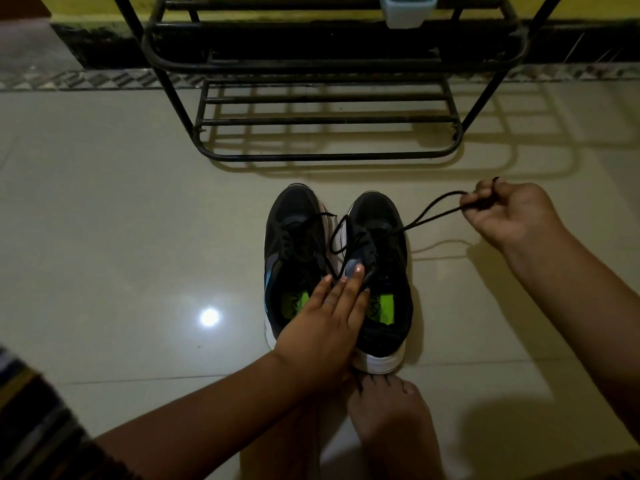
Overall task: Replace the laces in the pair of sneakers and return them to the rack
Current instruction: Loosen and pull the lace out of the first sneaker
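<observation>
My bare foot sits nearest me on the pale tiled floor, its toes at the white heel of the right sneaker. The left sneaker stands touching it, both black, long axes running away from me, toes aimed at the rack. My left hand reaches in from the lower left and lies across both collars, fingers straight and flat, pressing down. My right hand is raised off to the right, fingers curled, pinching a black lace that runs taut from the right sneaker's eyelets. Beyond, the black metal rack stands against the wall.
</observation>
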